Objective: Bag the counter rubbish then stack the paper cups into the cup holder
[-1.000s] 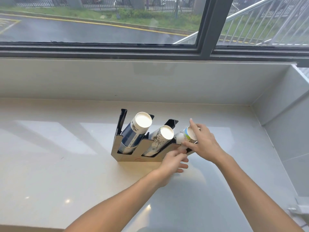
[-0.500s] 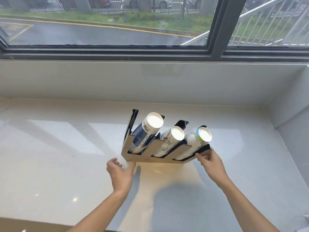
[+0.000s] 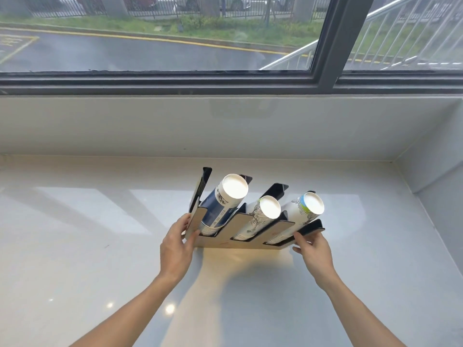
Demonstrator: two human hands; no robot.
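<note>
Forearms: both bare, reaching in from the near edge toward the middle of the counter (image 3: pixel 75 246).
Left hand (image 3: pixel 177 246): on the left end of the cup holder (image 3: pixel 226 230), fingers curled around its near-left corner panel, thumb on the near face.
Right hand (image 3: pixel 314 247): at the holder's right end, fingers closed on the dark right-hand edge, thumb on top of it.
Cup holder: on the pale counter, roughly mid-scene, gripped at both ends; three slanted slots with tan front panels and dark dividers. Whether its base is flat on the counter or lifted, I cannot tell.
Left cup stack (image 3: pixel 220 205): blue and white, in the left slot, bottom end pointing up and far.
Middle cup stack (image 3: pixel 259 216): white with dark line drawings, in the middle slot.
Right cup stack (image 3: pixel 300 212): white with a green and blue band near its top, in the right slot.
Far wall (image 3: pixel 225 126): pale ledge behind the counter.
Window (image 3: pixel 175 46): dark frame above the ledge, wet road and grass beyond.
</note>
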